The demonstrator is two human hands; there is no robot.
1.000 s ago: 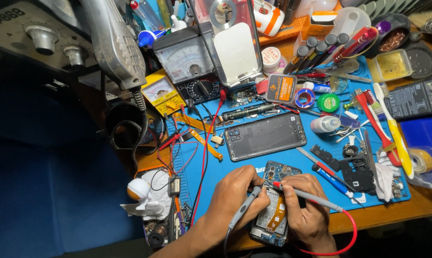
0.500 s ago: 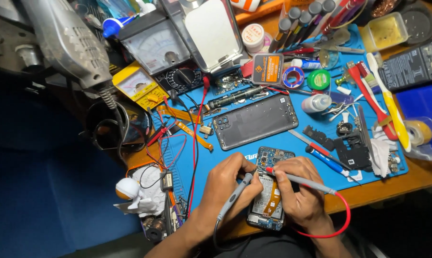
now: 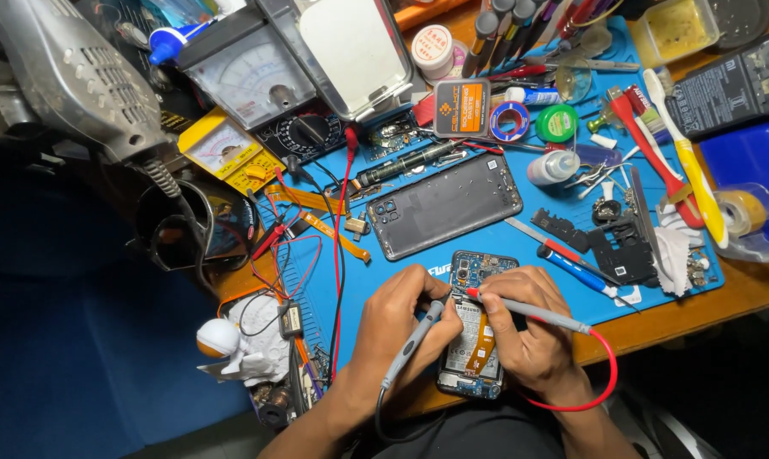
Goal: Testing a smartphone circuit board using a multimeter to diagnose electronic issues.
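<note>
Blue mat [image 3: 376, 285]: rubbery sheet on the wooden bench.
Opened phone [image 3: 472, 327]: bare circuitry, at the mat's near edge.
Left hand [image 3: 399, 319]: clamped on grey probe [image 3: 412, 343].
Right hand [image 3: 525, 327]: pinching red-tipped probe [image 3: 529, 312], tip seemingly touching the board.
Back cover [image 3: 444, 204]: dark, matte, mid-mat.

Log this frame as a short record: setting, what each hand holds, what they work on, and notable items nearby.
setting: cluttered repair bench with a blue work mat
left hand: holds a grey probe with a black lead
right hand: holds a grey probe with a red lead
work item: opened phone, circuit board exposed, lying under both hands
probe tips: both point at the phone's upper part; contact unclear
nearby: phone back cover, analog multimeter, yellow meter, toothbrush
</note>
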